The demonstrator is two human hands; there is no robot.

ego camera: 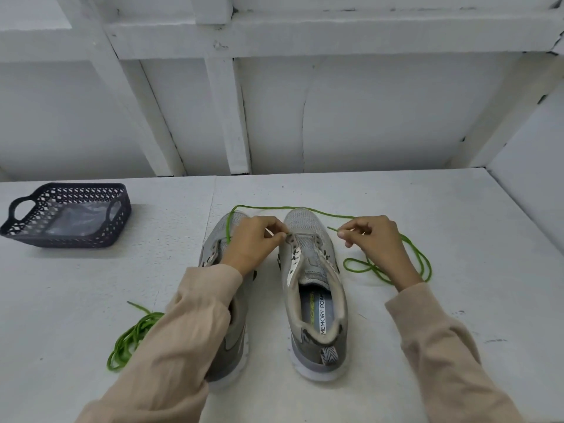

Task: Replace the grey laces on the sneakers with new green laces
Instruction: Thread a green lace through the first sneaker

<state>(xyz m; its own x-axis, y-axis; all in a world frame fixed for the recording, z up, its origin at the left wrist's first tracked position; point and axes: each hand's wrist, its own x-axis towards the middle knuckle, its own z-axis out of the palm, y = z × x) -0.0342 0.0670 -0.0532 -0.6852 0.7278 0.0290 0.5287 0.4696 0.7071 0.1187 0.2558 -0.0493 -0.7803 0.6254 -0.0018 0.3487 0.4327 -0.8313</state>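
Observation:
Two grey sneakers stand side by side on the white table, toes away from me. The right sneaker [314, 288] has no lace in its eyelets. My left arm covers much of the left sneaker [235, 340]. A green lace [305, 209] arcs around both toes and loops on the table at the right. My left hand [253, 242] pinches one end of it at the right sneaker's top left eyelet. My right hand [375, 239] pinches the other end beside the shoe's right side. A second green lace [131, 337] lies bunched at the left.
A dark plastic basket [18, 230] with clear plastic inside stands at the back left of the table. A white wall with beams rises behind the table, and a white side panel closes the right.

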